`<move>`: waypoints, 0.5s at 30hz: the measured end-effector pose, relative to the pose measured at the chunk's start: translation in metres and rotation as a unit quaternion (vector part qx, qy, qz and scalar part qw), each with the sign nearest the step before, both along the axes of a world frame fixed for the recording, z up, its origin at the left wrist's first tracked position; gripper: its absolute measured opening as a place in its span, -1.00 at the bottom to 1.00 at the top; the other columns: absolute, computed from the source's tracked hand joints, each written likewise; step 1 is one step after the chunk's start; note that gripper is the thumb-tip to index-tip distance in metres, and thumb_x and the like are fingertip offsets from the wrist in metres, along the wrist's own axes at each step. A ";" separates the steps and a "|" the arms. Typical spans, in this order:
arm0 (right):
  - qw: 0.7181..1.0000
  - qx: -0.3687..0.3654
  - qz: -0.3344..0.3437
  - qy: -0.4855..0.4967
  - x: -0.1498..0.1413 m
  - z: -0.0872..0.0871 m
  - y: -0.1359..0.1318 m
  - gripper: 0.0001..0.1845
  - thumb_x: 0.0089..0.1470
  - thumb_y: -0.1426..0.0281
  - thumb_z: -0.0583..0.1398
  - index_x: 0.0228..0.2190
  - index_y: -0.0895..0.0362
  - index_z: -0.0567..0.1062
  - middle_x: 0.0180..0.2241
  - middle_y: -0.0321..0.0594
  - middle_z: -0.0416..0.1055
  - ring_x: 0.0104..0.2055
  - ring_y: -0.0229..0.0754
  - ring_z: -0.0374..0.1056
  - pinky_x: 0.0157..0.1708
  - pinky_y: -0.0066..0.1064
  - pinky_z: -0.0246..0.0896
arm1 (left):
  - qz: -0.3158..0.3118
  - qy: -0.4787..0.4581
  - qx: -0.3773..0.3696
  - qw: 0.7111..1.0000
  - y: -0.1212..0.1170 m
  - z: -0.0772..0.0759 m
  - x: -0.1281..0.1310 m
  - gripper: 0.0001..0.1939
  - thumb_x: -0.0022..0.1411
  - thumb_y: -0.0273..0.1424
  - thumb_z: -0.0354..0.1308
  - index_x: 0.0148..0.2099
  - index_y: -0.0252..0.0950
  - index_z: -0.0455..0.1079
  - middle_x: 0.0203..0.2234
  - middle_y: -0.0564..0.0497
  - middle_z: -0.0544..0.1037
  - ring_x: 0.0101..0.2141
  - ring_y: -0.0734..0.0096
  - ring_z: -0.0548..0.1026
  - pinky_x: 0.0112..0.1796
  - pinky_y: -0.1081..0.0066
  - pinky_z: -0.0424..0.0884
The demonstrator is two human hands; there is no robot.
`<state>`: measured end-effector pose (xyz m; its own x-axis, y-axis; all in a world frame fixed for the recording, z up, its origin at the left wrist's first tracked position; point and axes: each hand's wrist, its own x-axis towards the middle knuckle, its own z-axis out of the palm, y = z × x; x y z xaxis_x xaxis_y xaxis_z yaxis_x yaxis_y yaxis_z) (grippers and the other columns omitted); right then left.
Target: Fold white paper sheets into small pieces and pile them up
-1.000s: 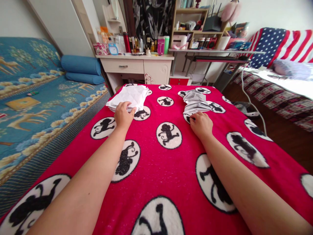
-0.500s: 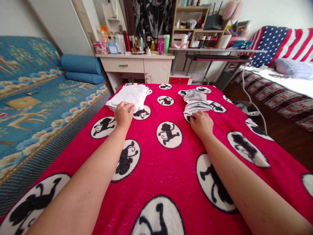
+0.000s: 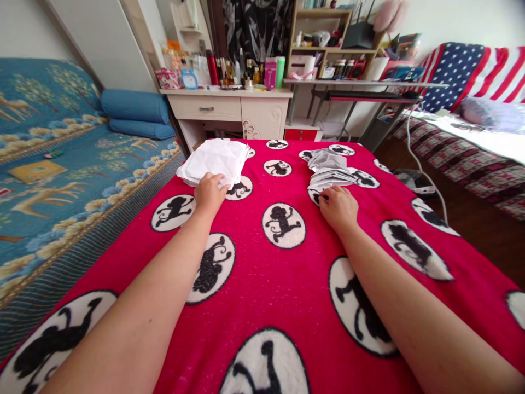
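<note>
A thick pile of white paper sheets (image 3: 215,158) lies at the far left of the red cloth, its top sheet creased. My left hand (image 3: 210,194) rests at the pile's near edge, fingertips on the paper and the thumb held apart from them. On the right is a smaller heap of folded papers (image 3: 330,167), grey-white and stacked in overlapping folds. Just in front of it my right hand (image 3: 339,208) lies on the cloth with curled fingers; nothing shows in them. The fingertips of the right hand are partly hidden from view.
A red blanket (image 3: 254,273) with black monkey figures in white circles covers the table. A blue patterned sofa (image 3: 53,180) runs along the left. Behind stand a white dresser (image 3: 209,109) with bottles and a shelf desk (image 3: 348,83); a bed (image 3: 471,148) is at right.
My left hand has shifted slightly to the right, its thumb coming away from the fingers at the paper edge. The right hand and both paper piles look the same.
</note>
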<state>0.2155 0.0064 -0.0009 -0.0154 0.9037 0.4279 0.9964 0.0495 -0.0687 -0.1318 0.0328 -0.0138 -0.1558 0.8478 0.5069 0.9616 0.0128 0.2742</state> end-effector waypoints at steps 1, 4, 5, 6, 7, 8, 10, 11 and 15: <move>1.000 0.000 0.000 0.001 0.000 0.000 0.000 -0.73 0.12 0.39 0.07 -0.30 0.12 0.58 -0.18 -0.13 0.49 -0.13 -0.07 0.33 -0.38 -0.33 0.05 | -0.002 0.002 -0.007 1.000 0.000 -0.001 -0.001 -0.74 0.20 -0.27 0.14 -0.09 -0.21 0.50 -0.22 -0.08 0.50 -0.23 0.20 0.47 -0.31 0.33 0.31; 1.000 -0.002 -0.001 0.004 0.000 0.000 0.000 -0.73 0.12 0.39 0.07 -0.29 0.12 0.58 -0.18 -0.13 0.49 -0.13 -0.07 0.32 -0.37 -0.33 0.05 | 0.001 0.003 -0.010 1.000 0.000 -0.001 -0.001 -0.82 0.22 -0.31 0.11 -0.26 -0.23 0.52 -0.26 -0.08 0.49 -0.26 0.20 0.46 -0.28 0.32 0.31; 1.000 -0.003 -0.001 0.004 0.001 0.000 0.000 -0.73 0.12 0.39 0.07 -0.29 0.12 0.58 -0.18 -0.13 0.49 -0.13 -0.07 0.32 -0.37 -0.33 0.05 | 0.004 0.009 0.001 1.000 0.000 -0.001 -0.001 -0.83 0.21 -0.32 0.12 -0.27 -0.23 0.52 -0.25 -0.08 0.49 -0.22 0.18 0.45 -0.24 0.30 0.31; 1.000 -0.003 0.000 0.004 0.001 0.000 0.000 -0.73 0.12 0.39 0.07 -0.29 0.12 0.58 -0.19 -0.13 0.49 -0.13 -0.07 0.32 -0.37 -0.33 0.05 | 0.006 0.016 0.018 1.000 0.000 -0.001 -0.001 -0.85 0.19 -0.32 0.15 -0.26 -0.22 0.52 -0.23 -0.09 0.48 -0.17 0.14 0.43 -0.19 0.27 0.31; 1.000 -0.003 0.001 0.004 0.001 -0.001 0.000 -0.72 0.12 0.39 0.07 -0.28 0.12 0.58 -0.19 -0.12 0.49 -0.13 -0.07 0.32 -0.36 -0.33 0.06 | 0.008 0.021 0.038 0.999 0.000 -0.001 -0.001 -0.85 0.16 -0.33 0.18 -0.21 -0.21 0.51 -0.19 -0.10 0.48 -0.11 0.09 0.40 -0.14 0.24 0.30; 1.000 -0.004 0.002 0.004 0.001 -0.001 0.000 -0.72 0.12 0.38 0.07 -0.28 0.12 0.58 -0.18 -0.12 0.49 -0.13 -0.07 0.32 -0.36 -0.33 0.06 | 0.008 0.024 0.054 0.998 0.001 -0.002 -0.001 -0.79 0.14 -0.34 0.21 -0.15 -0.21 0.50 -0.14 -0.11 0.47 -0.05 0.05 0.37 -0.09 0.20 0.29; 1.000 -0.005 0.003 0.006 0.001 -0.001 0.000 -0.71 0.13 0.38 0.06 -0.27 0.12 0.58 -0.18 -0.11 0.49 -0.12 -0.06 0.31 -0.34 -0.33 0.07 | 0.006 0.014 0.062 0.998 0.002 -0.002 -0.002 -0.65 0.10 -0.36 0.25 -0.02 -0.21 0.45 -0.03 -0.14 0.44 0.01 -0.01 0.33 -0.04 0.14 0.26; 1.000 -0.006 0.002 0.007 0.001 -0.001 0.000 -0.71 0.13 0.38 0.06 -0.27 0.12 0.58 -0.17 -0.11 0.48 -0.12 -0.06 0.31 -0.33 -0.34 0.08 | 0.003 0.005 0.053 0.999 0.003 -0.003 -0.002 -0.61 0.10 -0.36 0.25 0.01 -0.22 0.43 -0.01 -0.16 0.43 0.01 -0.02 0.33 -0.04 0.13 0.25; 1.000 -0.014 -0.001 0.011 0.000 0.001 0.000 -0.70 0.13 0.38 0.05 -0.27 0.12 0.58 -0.17 -0.09 0.48 -0.11 -0.06 0.30 -0.32 -0.34 0.09 | -0.010 -0.008 0.028 1.000 0.004 -0.003 -0.004 -0.73 0.13 -0.36 0.24 -0.09 -0.25 0.46 -0.10 -0.14 0.46 -0.05 0.03 0.36 -0.05 0.15 0.26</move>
